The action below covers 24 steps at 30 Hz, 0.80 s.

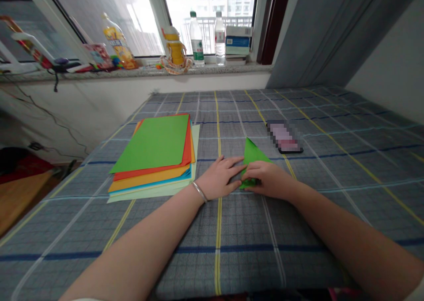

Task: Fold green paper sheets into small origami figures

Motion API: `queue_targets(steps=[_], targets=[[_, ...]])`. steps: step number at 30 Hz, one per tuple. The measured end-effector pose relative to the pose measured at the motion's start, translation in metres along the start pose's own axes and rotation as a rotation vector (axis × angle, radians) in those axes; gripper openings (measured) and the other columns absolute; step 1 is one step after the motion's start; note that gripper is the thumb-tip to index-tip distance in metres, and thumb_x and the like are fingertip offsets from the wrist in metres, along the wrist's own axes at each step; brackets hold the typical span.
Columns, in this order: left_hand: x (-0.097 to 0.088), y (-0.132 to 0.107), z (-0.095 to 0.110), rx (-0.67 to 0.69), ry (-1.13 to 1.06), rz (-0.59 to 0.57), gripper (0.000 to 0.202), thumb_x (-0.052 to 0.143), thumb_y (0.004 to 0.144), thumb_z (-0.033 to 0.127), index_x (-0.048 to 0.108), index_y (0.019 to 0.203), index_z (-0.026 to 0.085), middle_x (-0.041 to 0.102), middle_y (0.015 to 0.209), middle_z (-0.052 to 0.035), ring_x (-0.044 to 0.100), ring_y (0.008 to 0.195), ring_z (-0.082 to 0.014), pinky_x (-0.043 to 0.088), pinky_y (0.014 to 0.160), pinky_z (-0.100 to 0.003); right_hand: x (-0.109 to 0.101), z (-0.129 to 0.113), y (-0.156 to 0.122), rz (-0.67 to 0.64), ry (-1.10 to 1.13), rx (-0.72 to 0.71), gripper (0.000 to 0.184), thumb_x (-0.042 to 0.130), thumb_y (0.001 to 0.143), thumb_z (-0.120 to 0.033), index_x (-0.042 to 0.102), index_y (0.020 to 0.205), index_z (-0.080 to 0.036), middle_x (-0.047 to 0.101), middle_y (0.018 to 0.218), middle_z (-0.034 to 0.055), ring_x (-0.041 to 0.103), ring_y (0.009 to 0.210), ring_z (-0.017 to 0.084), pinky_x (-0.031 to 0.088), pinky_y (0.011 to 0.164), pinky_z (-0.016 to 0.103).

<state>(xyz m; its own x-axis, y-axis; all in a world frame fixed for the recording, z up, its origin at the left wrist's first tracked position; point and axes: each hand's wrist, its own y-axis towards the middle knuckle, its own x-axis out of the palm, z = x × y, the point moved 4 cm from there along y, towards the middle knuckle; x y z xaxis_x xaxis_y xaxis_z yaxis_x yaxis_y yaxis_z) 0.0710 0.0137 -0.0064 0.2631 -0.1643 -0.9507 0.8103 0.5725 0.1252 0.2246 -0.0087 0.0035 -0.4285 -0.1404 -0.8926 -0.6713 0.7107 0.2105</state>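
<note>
- The green paper (253, 156) lies folded into a triangle on the checked cloth (331, 128), between both hands, its tip pointing away from the person.
- The left grip (218, 177) lies open, its fingertips flat against the paper's side.
- The right grip (268, 180) curls over the paper's near corner; whether it is clamped, I cannot tell.
- Even pressure from both sides should keep the layers lined up.
- The paper stack (152, 144) sits to the left; the phone (284, 136) lies near the triangle's tip.

Green folded paper (253, 157), grey plaid cloth (331, 128) with yellow and navy stripes, green, orange, yellow, blue paper stack (152, 144)
</note>
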Motion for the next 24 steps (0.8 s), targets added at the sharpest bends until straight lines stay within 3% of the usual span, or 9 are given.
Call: queue_targets(steps=[3,5,9,18,24], targets=[[0.001,-0.001,0.0,0.009,0.004,-0.035,0.054,0.054,0.087,0.041,0.043,0.138,0.026,0.04,0.147,-0.0083,0.033,0.137,-0.0289,0.021,0.111,-0.059,-0.003,0.001,-0.002,-0.045,0.068,-0.002,0.009,0.067,0.078,-0.023,0.066,0.086,-0.02,0.066,0.09,0.0038,0.061,0.084,0.017,0.046,0.075,0.028],[0.001,-0.001,-0.001,0.007,0.009,-0.046,0.061,0.058,0.084,0.043,0.04,0.14,0.026,0.037,0.149,-0.0077,0.031,0.138,-0.0296,0.019,0.111,-0.059,-0.004,0.002,-0.003,-0.062,0.1,-0.003,0.006,0.065,0.079,-0.021,0.065,0.085,-0.02,0.065,0.088,0.0029,0.06,0.082,0.016,0.045,0.073,0.027],[0.002,-0.001,0.001,0.006,0.011,-0.068,0.067,0.06,0.081,0.039,0.037,0.142,0.025,0.032,0.152,-0.007,0.028,0.139,-0.03,0.017,0.111,-0.06,-0.001,0.006,-0.004,-0.067,0.114,0.01,0.004,0.06,0.082,-0.018,0.064,0.082,-0.019,0.063,0.086,0.0029,0.058,0.08,0.015,0.044,0.073,0.027],[-0.003,-0.001,0.002,-0.012,-0.049,-0.096,0.063,0.065,0.076,0.034,0.044,0.135,0.024,0.04,0.148,-0.0069,0.028,0.14,-0.0298,0.017,0.112,-0.061,0.004,0.012,-0.002,-0.004,0.01,0.036,0.004,0.064,0.08,-0.021,0.062,0.079,-0.02,0.061,0.08,0.0019,0.054,0.08,0.016,0.04,0.072,0.028],[-0.001,-0.001,0.012,-0.055,-0.033,-0.006,0.037,0.047,0.091,0.04,0.051,0.124,0.024,0.048,0.142,-0.0063,0.033,0.137,-0.0283,0.021,0.111,-0.059,0.004,0.018,0.0,0.006,-0.022,0.076,0.01,0.067,0.078,-0.027,0.061,0.073,-0.021,0.061,0.072,-0.0006,0.052,0.073,0.015,0.034,0.068,0.028]])
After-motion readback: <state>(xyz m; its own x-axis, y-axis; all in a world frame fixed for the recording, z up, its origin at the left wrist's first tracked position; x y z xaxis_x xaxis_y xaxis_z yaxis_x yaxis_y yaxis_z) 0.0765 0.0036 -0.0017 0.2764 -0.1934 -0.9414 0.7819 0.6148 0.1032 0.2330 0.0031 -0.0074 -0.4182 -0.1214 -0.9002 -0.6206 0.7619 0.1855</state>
